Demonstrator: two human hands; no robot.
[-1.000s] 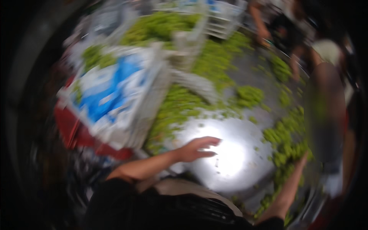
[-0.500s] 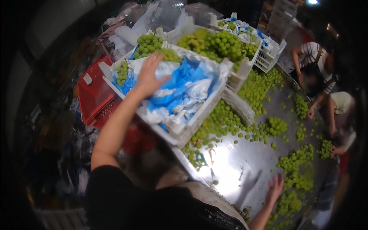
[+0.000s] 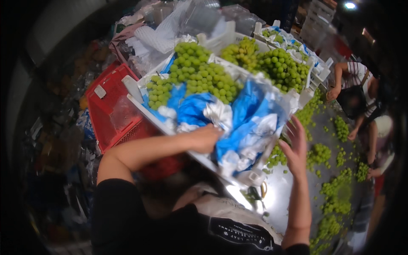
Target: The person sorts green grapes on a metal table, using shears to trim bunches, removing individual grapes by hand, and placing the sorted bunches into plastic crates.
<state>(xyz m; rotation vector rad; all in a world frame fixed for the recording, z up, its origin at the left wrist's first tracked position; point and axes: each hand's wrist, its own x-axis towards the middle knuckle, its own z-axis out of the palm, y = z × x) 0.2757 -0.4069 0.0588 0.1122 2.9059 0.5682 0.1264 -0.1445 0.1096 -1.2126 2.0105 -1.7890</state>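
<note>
A white plastic crate point(image 3: 157, 124) stands before me, tilted across the view. Green grape bunches point(image 3: 189, 70) fill its far half, and crumpled blue and white wrapping sheets point(image 3: 242, 121) lie over the near half. My left hand point(image 3: 206, 138) reaches across the crate's near rim, its fingers closed on the wrapping; the fingertips are partly hidden in the folds. At the crate's right side my right hand point(image 3: 295, 146) is raised, fingers spread and holding nothing.
Behind stands another crate with grapes point(image 3: 282, 68). Loose grapes and bunches point(image 3: 338, 187) lie on the metal table point(image 3: 282, 204), with scissors point(image 3: 263, 190) near the crate. Left is a red crate point(image 3: 112, 106). Other people's hands point(image 3: 352, 134) work at the table's right side.
My left hand has come back from the crate's far side to the wrapping by its near rim. More grapes show there. My right hand has risen from the table to the crate's right side.
</note>
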